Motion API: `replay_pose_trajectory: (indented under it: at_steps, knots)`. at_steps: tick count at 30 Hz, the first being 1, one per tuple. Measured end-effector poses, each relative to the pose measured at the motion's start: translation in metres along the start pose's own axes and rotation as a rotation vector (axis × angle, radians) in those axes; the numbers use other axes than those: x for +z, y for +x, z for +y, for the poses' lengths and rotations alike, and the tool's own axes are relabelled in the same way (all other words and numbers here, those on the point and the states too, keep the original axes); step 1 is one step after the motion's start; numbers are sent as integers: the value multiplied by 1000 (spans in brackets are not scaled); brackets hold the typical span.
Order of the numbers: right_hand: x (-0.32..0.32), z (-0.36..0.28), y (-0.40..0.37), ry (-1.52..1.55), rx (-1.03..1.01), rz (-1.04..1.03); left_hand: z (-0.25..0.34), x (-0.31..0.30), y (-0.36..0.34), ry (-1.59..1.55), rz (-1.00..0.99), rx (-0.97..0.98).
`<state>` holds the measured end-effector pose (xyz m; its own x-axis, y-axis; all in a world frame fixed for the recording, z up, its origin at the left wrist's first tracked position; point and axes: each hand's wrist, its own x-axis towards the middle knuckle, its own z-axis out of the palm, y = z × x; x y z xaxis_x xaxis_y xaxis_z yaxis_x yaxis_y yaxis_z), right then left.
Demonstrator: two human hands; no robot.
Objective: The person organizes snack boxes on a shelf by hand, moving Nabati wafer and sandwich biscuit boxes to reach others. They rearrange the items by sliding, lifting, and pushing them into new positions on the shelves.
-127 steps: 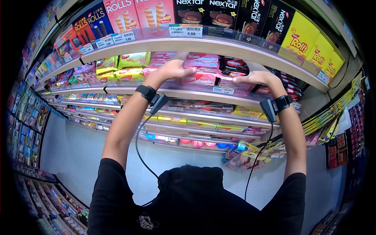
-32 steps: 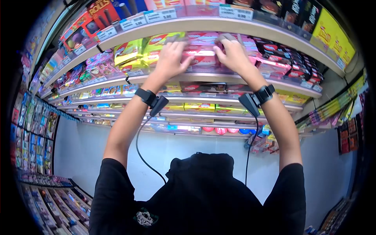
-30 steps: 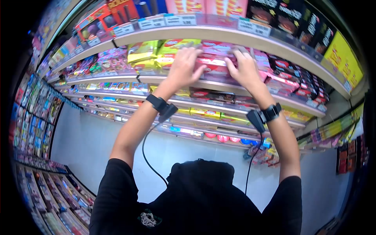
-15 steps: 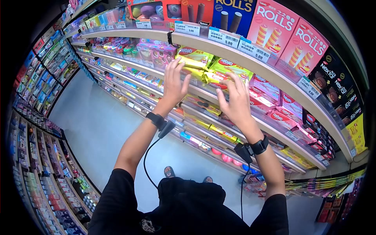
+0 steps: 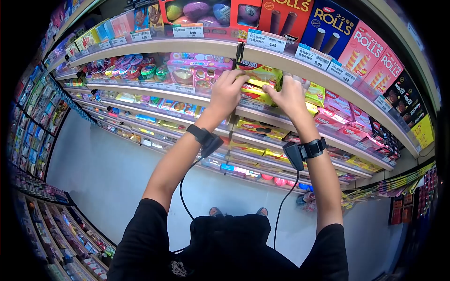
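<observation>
My left hand is at the shelf, its fingers closed around the left end of a yellow Nabati wafer packet. Another yellow Nabati packet stands right behind it. At the packet's right end is my right hand, with the thumb stretched toward it and the fingers spread over the neighbouring stock. Beside those fingers sits a yellow-green packet, partly covered by them. Black straps with small boxes and cables are on both wrists.
Pink boxes with toys adjoin the packets on the left, pink Nabati packs on the right. Overhead, the upper shelf edge carries price tags and Rolls boxes. Lower shelves hold more packets; another shelf rack stands at left.
The view has shifted left and closer to the shelf. My hands have come nearer each other; the left has closed at a yellow packet's end, and the right thumb has reached its other end.
</observation>
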<state>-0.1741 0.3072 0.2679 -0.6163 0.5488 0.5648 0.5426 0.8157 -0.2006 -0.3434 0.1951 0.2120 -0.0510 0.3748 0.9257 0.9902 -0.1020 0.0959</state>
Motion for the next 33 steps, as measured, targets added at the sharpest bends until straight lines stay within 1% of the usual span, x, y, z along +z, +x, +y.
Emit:
replay_pose_trajectory:
  at_steps: [1,5,8,11,14,19,21,24,26,30,33]
  knots:
    - [-7,-5,2,2,85,-137,0,-1,1,-15,-9,-4]
    - [14,4,-6,-1,26,70,0,-8,0,-30,-21,19]
    - [13,2,-11,77,13,59,-1,-7,-5,-41,-15,22]
    - [12,-1,-14,69,36,15,-3,-5,-7,-52,11,25]
    - [16,-1,-17,99,35,33,-2,-8,-8,-72,31,27]
    - [25,-5,-26,-16,12,85,2,-19,-11,-91,57,7]
    - [29,-4,-29,-39,-8,110,-2,-19,-16,-113,16,-28]
    - [27,-6,-29,29,22,46,-5,-14,-18,-183,5,-84]
    - [24,-8,-28,9,45,38,-10,-7,-17,-223,23,-104]
    - [23,-11,-31,-7,56,51,-13,-8,-14,-166,30,-46]
    - [23,-12,-36,-24,46,111,-10,-10,-13,-173,58,-69]
